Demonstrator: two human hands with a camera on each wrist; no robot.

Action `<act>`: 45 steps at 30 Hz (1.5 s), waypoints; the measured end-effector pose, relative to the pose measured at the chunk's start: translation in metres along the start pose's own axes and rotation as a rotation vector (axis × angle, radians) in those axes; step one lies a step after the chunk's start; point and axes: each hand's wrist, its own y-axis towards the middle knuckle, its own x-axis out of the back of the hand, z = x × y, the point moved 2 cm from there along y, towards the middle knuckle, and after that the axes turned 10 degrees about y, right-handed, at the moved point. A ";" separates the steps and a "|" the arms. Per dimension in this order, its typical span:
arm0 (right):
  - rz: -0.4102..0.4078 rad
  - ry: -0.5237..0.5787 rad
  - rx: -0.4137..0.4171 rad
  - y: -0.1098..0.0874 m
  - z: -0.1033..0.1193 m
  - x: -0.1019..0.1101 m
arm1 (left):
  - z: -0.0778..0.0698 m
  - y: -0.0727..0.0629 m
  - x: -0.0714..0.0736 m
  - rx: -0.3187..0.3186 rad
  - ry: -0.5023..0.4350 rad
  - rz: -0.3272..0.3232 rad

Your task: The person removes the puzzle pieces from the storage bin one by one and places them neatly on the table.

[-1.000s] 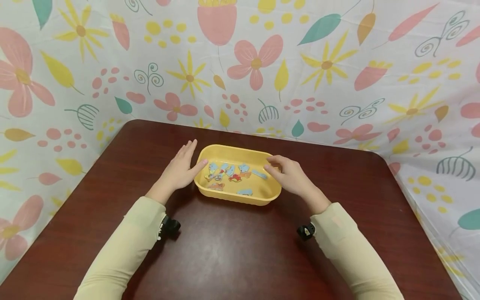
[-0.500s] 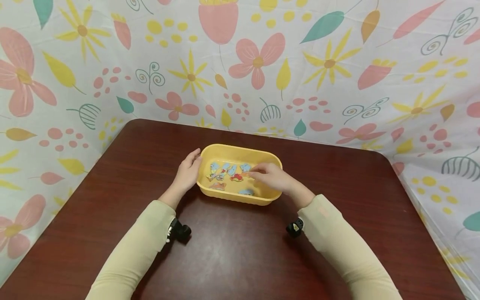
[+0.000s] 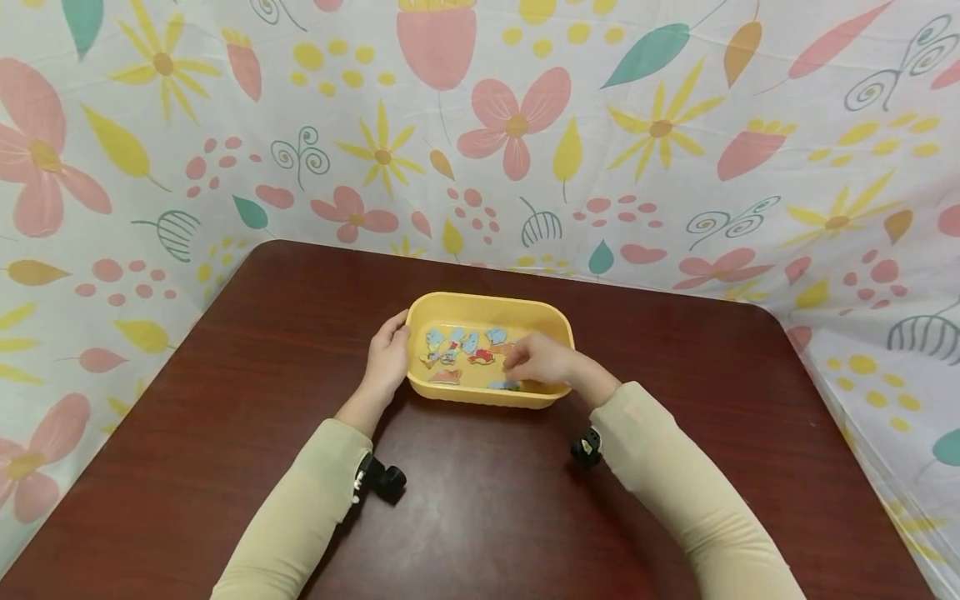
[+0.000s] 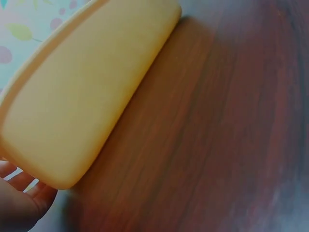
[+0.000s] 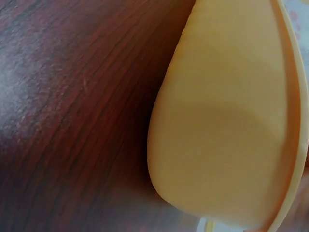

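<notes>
A yellow plastic basin [image 3: 491,306] holds several small flat picture pieces, light blue, red and orange-brown. My left hand [image 3: 387,360] rests against its left end, fingers along the outer wall; in the left wrist view the fingers [image 4: 42,195] show at the basin's end corner. Over the right end reaches my right hand [image 3: 542,360], its fingers bent down inside. Its blurred fingertips are right at a light blue piece [image 3: 501,386] near the front wall; I cannot tell whether they pinch it. A red piece [image 3: 482,357] and an orange-brown piece [image 3: 446,377] lie to the left.
The basin stands on a dark reddish-brown table [image 3: 480,492], towards its far half. A white cloth [image 3: 480,208] with printed flowers and leaves hangs behind and at the sides. A black wrist camera [image 3: 390,482] is at the left sleeve, another [image 3: 587,448] at the right.
The left hand has come in against the basin's left end, and the basin has shifted slightly right. The right hand has moved from the right rim into the basin, then lower towards the front.
</notes>
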 end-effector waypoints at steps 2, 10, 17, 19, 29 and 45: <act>-0.008 -0.070 0.008 0.000 0.000 -0.002 | 0.001 0.000 0.000 0.003 0.000 -0.004; -0.013 -0.286 -0.055 0.001 0.003 -0.013 | 0.002 0.000 0.001 -0.005 0.002 0.008; -0.010 -0.276 -0.078 0.002 0.000 -0.013 | 0.001 -0.001 0.001 -0.006 -0.008 0.022; -0.010 -0.261 -0.079 0.002 0.000 -0.012 | 0.001 -0.001 0.001 -0.004 -0.009 0.021; -0.044 -0.133 -0.017 0.002 -0.003 -0.010 | 0.001 0.000 0.003 0.005 -0.067 0.053; -0.149 0.162 0.029 -0.006 -0.009 0.009 | 0.003 0.000 0.001 -0.045 -0.096 0.144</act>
